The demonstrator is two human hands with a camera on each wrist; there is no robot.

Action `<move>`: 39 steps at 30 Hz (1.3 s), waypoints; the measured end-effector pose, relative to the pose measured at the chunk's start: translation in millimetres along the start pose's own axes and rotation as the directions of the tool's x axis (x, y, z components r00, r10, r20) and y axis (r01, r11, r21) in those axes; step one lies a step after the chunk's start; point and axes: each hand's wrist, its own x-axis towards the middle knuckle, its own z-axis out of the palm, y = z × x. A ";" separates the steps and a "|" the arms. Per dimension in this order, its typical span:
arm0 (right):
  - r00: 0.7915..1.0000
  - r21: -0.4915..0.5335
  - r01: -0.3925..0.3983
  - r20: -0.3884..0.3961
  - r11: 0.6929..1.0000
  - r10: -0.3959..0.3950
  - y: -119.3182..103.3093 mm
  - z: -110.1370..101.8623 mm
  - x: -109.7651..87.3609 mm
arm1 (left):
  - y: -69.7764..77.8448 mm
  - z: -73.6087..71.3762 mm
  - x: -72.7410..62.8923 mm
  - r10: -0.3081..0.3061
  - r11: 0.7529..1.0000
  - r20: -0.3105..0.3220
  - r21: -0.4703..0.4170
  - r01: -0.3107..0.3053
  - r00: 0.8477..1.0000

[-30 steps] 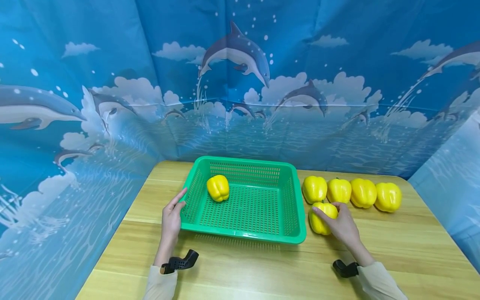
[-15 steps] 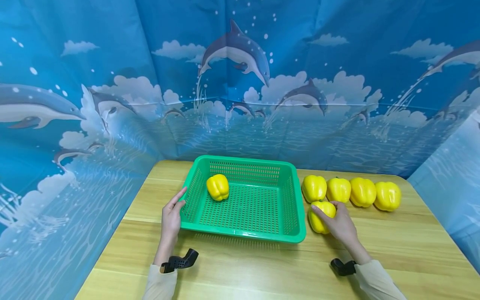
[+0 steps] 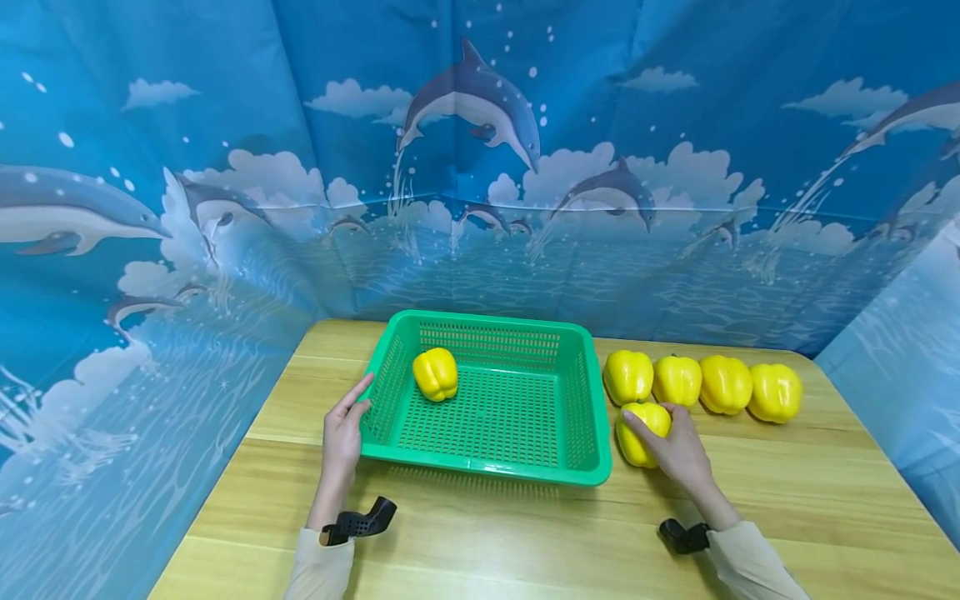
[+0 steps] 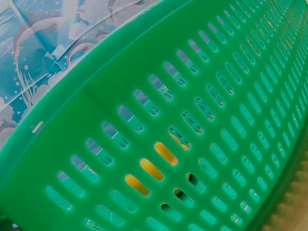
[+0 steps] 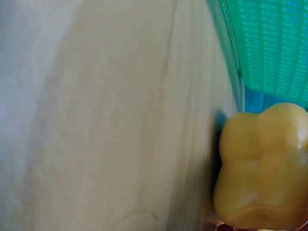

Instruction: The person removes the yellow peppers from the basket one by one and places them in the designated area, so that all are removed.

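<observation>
A yellow bell pepper (image 3: 639, 435) is between the thumb and fingers of my right hand (image 3: 682, 454), beside the right end of the green plastic basket (image 3: 480, 472). The same bell pepper (image 5: 264, 168) fills the lower right of the right wrist view, close to the tabletop. My left hand (image 3: 343, 437) rests at the basket's left rim, index finger and thumb fairly straight against it; its other fingers are hidden. Inside the basket, toward the left, lies another yellow bell pepper (image 3: 435, 375). In the left wrist view the perforated basket wall (image 4: 154, 96) shows some yellow through its slots.
Several yellow bell peppers stand in a row at the back right of the wooden table (image 3: 525, 542), from the leftmost pepper (image 3: 628, 377) to the rightmost pepper (image 3: 776, 393). A blue dolphin-print curtain (image 3: 480, 250) hangs behind the table.
My right hand and the bell pepper it holds have shifted very slightly left. The left hand, the basket and the other peppers stay as they were.
</observation>
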 end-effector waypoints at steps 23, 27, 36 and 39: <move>0.999 0.020 0.030 -0.035 0.999 -0.029 -3.3 3.9 -3.3 | -3.0 -1.1 0.6 0.016 0.999 -0.016 -0.029 -0.016 1.000; 0.999 0.016 0.022 -0.024 1.000 -0.022 -2.7 4.0 -3.1 | -3.4 -1.3 0.6 0.014 0.999 -0.010 -0.030 -0.014 1.000; 1.000 0.020 0.016 -0.008 1.000 -0.016 -1.3 3.2 -4.6 | -1.6 -1.6 -1.1 0.026 1.000 0.008 -0.012 -0.025 1.000; 1.000 0.019 0.010 -0.009 1.000 -0.010 -1.6 2.5 -6.4 | -2.0 -1.5 -0.9 0.029 1.000 0.013 -0.003 -0.029 0.999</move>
